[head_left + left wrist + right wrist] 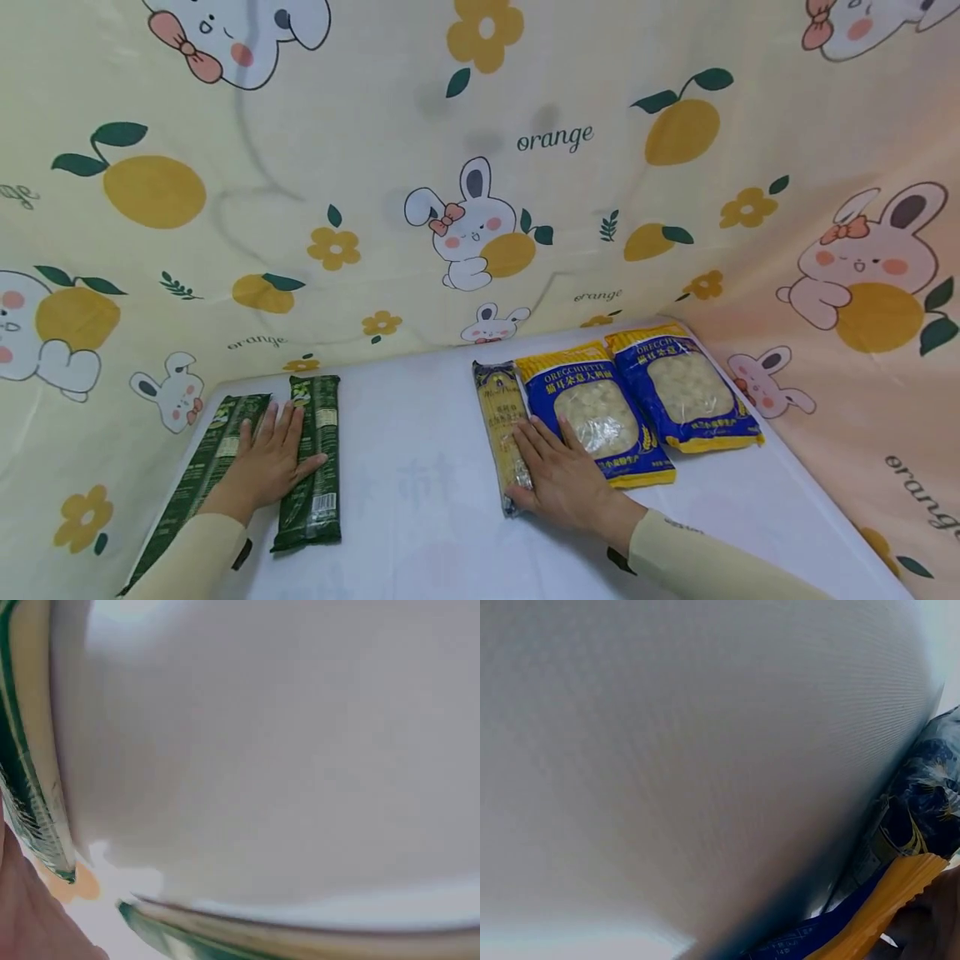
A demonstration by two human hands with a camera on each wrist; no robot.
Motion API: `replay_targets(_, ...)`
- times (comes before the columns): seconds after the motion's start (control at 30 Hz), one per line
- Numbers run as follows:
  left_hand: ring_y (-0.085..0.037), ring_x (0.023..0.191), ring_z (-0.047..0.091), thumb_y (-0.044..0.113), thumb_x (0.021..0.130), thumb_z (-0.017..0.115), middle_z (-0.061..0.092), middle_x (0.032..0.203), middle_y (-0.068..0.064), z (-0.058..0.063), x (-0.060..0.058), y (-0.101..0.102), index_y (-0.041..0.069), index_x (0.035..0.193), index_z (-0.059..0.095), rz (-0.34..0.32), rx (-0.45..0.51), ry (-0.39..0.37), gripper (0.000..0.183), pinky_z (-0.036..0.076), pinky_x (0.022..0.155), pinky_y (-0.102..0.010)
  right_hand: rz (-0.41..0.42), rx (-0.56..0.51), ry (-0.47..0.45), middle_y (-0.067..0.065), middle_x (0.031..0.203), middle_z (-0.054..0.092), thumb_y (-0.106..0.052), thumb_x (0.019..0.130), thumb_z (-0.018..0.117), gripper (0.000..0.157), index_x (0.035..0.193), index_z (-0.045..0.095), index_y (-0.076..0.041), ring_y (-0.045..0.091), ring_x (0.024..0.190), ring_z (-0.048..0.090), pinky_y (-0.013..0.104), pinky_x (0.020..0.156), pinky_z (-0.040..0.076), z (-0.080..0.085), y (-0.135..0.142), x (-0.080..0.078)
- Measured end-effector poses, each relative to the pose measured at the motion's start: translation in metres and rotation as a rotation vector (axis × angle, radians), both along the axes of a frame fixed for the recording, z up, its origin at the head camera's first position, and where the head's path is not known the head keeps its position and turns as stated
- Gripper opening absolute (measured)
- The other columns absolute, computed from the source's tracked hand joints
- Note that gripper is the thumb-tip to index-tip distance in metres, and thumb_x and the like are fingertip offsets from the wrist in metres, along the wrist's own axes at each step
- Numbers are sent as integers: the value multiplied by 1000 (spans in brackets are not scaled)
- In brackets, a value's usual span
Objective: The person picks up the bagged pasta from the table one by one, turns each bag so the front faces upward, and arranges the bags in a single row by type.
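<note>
My left hand (262,467) lies with its fingers extended across two long dark green packets on the left of the table. Its fingertips touch the inner edges of the left green packet (176,500) and the right green packet (318,500), which lie apart at the bottom. My right hand (562,479) rests palm down on a narrow clear pasta packet (498,400) with a dark blue top, fingers fairly straight. Beside it lies a blue and yellow bag of orecchiette (585,383), partly under that hand. A second orecchiette bag (686,387) lies to its right.
The white tabletop (412,467) stretches between the two groups of packets. A cream cloth (375,125) printed with rabbits and oranges hangs behind the table and along its right side.
</note>
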State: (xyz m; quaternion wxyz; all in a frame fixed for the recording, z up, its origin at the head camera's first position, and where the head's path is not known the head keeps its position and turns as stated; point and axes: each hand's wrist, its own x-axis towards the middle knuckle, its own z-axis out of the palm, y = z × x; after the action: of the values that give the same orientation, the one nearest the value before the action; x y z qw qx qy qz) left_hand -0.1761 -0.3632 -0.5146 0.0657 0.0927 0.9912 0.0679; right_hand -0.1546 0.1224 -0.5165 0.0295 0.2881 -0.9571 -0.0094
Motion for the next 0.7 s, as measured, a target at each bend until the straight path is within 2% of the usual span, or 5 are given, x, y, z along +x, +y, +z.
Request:
replay_targets(0.17,-52,160,6,67,102,53,12,173,-30,-6,-6,28,-8,165,16,-37,-15,42,104,-1,122,-75,-9,14,-16,13,169,37,-69,104,43,87,163,38,-5,34,158,33,63,127,21,1,-1,0)
replay_targets(0.33,-50,161,6,68,102,52,12,174,-26,-8,-7,62,-6,165,17,-92,-10,39,104,0,124,-73,-12,14,-25,13,170,37,-68,105,43,86,163,38,-5,34,158,33,62,128,20,1,-1,0)
replay_targets(0.5,-45,163,5,70,104,43,9,175,-24,-10,-4,99,-3,167,15,-155,-31,4,101,0,126,-70,-3,12,-21,14,170,37,-68,105,43,86,163,38,-4,35,158,32,62,127,20,0,-1,0)
replay_targets(0.6,-41,164,2,74,104,32,4,176,-21,-15,-1,121,-1,168,12,-176,-55,-16,100,0,128,-67,-2,7,-17,14,169,37,-68,105,43,86,162,38,-4,35,158,33,63,127,20,0,-1,0)
replay_targets(0.7,-37,164,0,77,104,27,1,177,-19,-19,4,142,1,168,9,-190,-51,-24,101,1,128,-65,-10,7,-16,13,169,38,-69,105,43,86,162,39,-5,34,158,33,62,128,20,-1,0,-1)
